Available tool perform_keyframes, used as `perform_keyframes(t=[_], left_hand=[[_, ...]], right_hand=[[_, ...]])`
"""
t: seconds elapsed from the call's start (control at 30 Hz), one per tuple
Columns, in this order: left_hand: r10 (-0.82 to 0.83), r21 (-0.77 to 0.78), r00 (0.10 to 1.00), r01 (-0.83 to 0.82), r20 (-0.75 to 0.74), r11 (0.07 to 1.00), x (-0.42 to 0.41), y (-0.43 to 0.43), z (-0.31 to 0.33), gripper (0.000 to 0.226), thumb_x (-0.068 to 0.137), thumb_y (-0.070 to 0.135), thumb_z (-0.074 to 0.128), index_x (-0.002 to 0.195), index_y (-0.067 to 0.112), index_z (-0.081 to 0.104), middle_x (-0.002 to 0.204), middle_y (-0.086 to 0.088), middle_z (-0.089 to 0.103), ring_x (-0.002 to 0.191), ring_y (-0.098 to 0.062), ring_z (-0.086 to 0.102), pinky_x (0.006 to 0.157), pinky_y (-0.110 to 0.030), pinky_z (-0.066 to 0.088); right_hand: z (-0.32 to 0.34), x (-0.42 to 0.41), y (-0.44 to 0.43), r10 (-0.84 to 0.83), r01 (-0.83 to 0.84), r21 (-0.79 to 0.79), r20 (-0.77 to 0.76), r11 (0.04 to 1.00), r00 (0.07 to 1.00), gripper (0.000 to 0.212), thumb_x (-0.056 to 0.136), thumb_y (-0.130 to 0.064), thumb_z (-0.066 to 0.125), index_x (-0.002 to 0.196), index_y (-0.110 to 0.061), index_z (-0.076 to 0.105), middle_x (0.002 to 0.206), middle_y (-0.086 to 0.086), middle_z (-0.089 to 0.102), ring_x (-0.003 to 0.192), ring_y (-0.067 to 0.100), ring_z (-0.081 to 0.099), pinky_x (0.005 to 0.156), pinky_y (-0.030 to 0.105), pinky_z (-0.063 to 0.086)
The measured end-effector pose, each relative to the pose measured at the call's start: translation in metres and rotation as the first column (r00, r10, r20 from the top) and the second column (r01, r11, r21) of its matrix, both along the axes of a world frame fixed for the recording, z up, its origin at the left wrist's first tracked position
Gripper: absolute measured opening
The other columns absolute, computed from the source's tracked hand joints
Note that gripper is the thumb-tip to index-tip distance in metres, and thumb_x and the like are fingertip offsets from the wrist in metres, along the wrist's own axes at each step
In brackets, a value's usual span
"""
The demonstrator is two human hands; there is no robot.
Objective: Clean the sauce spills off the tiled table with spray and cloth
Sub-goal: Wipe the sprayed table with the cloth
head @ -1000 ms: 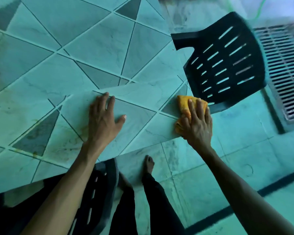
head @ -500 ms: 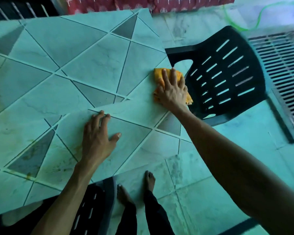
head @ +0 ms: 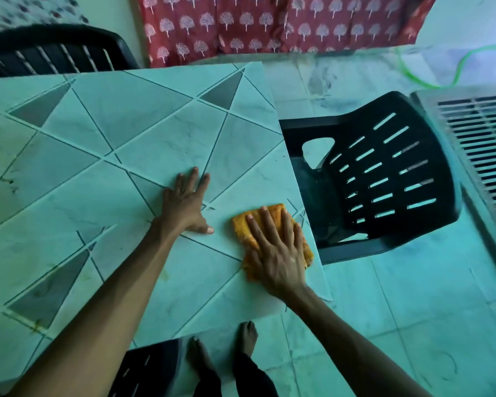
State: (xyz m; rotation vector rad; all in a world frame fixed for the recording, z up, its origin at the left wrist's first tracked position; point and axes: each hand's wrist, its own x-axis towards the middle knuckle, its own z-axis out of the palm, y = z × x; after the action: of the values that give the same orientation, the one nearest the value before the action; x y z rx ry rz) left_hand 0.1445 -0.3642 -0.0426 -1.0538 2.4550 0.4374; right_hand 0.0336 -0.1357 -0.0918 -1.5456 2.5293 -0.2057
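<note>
The right hand (head: 278,250) lies flat with straight fingers on the orange cloth (head: 241,224), pressing it on the tiled counter (head: 155,133) near its right edge, beside a black plastic chair (head: 384,173), while the left hand (head: 185,204) rests flat on the tiles, holding nothing.

Left hand (head: 185,206), right hand (head: 279,253), arms (head: 112,310) bare; 2 bare feet (head: 248,336); trousers (head: 252,378) dark, probably black.

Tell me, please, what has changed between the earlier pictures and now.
The right hand slid the folded yellow cloth away along the right edge of the pale tiled table, then back toward the person. The left hand stayed flat on the tiles; nothing was let go.
</note>
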Motion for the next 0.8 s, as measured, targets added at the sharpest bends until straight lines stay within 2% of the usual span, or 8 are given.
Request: perform_keyframes(t=[0.07, 0.17, 0.23, 0.33, 0.5, 0.6, 0.7, 0.8], left_hand=[[-0.001, -0.009, 1.000, 0.001, 0.018, 1.000, -0.003, 0.003, -0.005, 0.136, 0.068, 0.050, 0.084, 0.155, 0.026, -0.017, 0.160, 0.000, -0.030, 0.150, -0.034, -0.015, 0.118, -0.060, 0.015], [0.019, -0.058, 0.999, -0.021, -0.029, 0.998, -0.003, 0.008, -0.007, 0.136, 0.063, 0.045, 0.087, 0.156, 0.026, -0.010, 0.163, -0.001, -0.022, 0.151, -0.035, -0.007, 0.116, -0.061, 0.022], [0.026, -0.072, 0.999, -0.029, -0.040, 0.997, -0.004, 0.007, -0.006, 0.136, 0.061, 0.043, 0.089, 0.157, 0.026, -0.005, 0.164, -0.001, -0.017, 0.151, -0.035, -0.003, 0.114, -0.060, 0.026], [0.033, -0.069, 0.999, -0.036, -0.043, 0.997, -0.005, 0.007, -0.005, 0.136, 0.060, 0.040, 0.090, 0.158, 0.026, -0.003, 0.164, -0.001, -0.015, 0.151, -0.036, -0.001, 0.114, -0.060, 0.027], [0.076, -0.044, 0.995, -0.079, -0.057, 0.996, -0.005, 0.008, -0.003, 0.135, 0.059, 0.037, 0.092, 0.158, 0.028, 0.000, 0.164, 0.002, -0.014, 0.151, -0.032, -0.002, 0.114, -0.060, 0.027], [0.082, -0.037, 0.994, -0.084, -0.069, 0.996, -0.005, 0.009, -0.001, 0.135, 0.058, 0.036, 0.093, 0.158, 0.028, 0.002, 0.165, 0.001, -0.011, 0.151, -0.033, 0.000, 0.113, -0.062, 0.027], [0.077, -0.034, 0.993, -0.081, -0.094, 0.996, -0.003, 0.009, -0.003, 0.135, 0.057, 0.037, 0.093, 0.158, 0.029, 0.004, 0.165, 0.002, -0.009, 0.152, -0.031, 0.001, 0.113, -0.062, 0.027], [0.107, -0.018, 0.982, -0.111, -0.155, 0.994, 0.002, 0.008, -0.009, 0.132, 0.056, 0.036, 0.094, 0.158, 0.028, 0.009, 0.165, 0.005, -0.004, 0.152, -0.028, 0.003, 0.116, -0.060, 0.023]], right_hand=[[-0.003, -0.034, -0.047, -0.025, 0.025, 0.002, 0.016, 1.000, 1.000, 0.064, 0.099, -0.057, 0.034, 0.158, -0.042, 0.015, 0.169, -0.006, 0.008, 0.154, 0.038, 0.003, 0.119, 0.065, 0.011], [-0.004, -0.088, -0.118, -0.111, 0.111, 0.016, 0.059, 0.994, 0.992, 0.064, 0.099, -0.059, 0.031, 0.158, -0.044, 0.010, 0.169, -0.007, 0.002, 0.154, 0.038, -0.005, 0.118, 0.068, 0.007], [0.002, -0.117, -0.153, -0.201, 0.200, 0.025, 0.134, 0.980, 0.970, 0.062, 0.100, -0.057, 0.032, 0.158, -0.044, 0.013, 0.169, -0.007, 0.001, 0.153, 0.040, -0.002, 0.115, 0.068, 0.016], [-0.003, -0.139, -0.172, -0.304, 0.300, 0.050, 0.204, 0.953, 0.930, 0.065, 0.099, -0.055, 0.036, 0.158, -0.041, 0.013, 0.169, -0.005, 0.000, 0.144, 0.041, 0.020, 0.105, 0.061, 0.036], [-0.003, -0.100, -0.110, -0.397, 0.402, 0.016, 0.206, 0.915, 0.894, 0.080, 0.093, -0.052, 0.052, 0.159, -0.037, 0.008, 0.168, 0.000, 0.003, 0.132, 0.039, 0.037, 0.098, 0.053, 0.043], [-0.001, -0.055, -0.031, -0.377, 0.377, 0.035, 0.160, 0.926, 0.912, 0.076, 0.095, -0.052, 0.045, 0.159, -0.037, 0.008, 0.169, -0.001, -0.001, 0.144, 0.040, 0.026, 0.106, 0.055, 0.038], [0.001, -0.011, 0.047, -0.371, 0.369, 0.039, 0.100, 0.928, 0.923, 0.067, 0.096, -0.053, 0.032, 0.160, -0.036, 0.015, 0.170, 0.000, 0.006, 0.151, 0.040, 0.019, 0.114, 0.057, 0.031], [0.002, 0.004, 0.080, -0.328, 0.324, 0.064, 0.073, 0.944, 0.942, 0.065, 0.098, -0.054, 0.027, 0.159, -0.034, 0.019, 0.169, 0.000, 0.007, 0.155, 0.036, 0.007, 0.118, 0.061, 0.023]])
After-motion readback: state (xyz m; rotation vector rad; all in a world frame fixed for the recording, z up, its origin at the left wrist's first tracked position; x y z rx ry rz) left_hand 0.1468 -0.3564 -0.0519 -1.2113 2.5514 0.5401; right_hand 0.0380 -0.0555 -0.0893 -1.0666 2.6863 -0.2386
